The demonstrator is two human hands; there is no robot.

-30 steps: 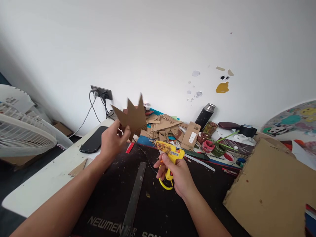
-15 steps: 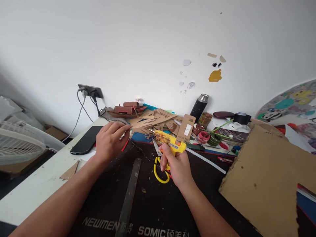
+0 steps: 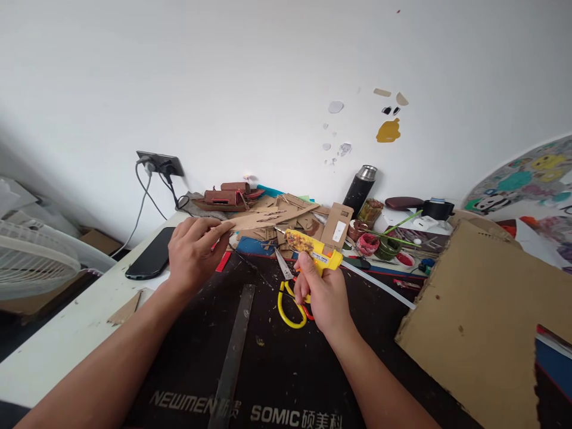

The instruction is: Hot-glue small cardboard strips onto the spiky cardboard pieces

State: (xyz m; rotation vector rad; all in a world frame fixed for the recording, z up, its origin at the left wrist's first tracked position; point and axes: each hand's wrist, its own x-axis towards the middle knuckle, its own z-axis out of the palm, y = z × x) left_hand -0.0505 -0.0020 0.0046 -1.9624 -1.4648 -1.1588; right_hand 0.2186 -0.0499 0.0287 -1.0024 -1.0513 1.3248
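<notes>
Two-handed gluing, seemingly: my left fingers (image 3: 217, 233) pinch flat brown cardboard (image 3: 250, 222), right fingers (image 3: 309, 266) grip yellow glue gun (image 3: 315, 249); steady aim needed.

Light: was soft, fairly bright; wall (image 3: 250, 83) greyed toward the left. Shadows: were faint. Glare: flask cap (image 3: 367, 173) bore a glint. Distortion: fan (image 3: 36, 256) looked stretched at the left edge.

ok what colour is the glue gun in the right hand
The glue gun is yellow, blotched brown near the front; the head view shows it.
</notes>
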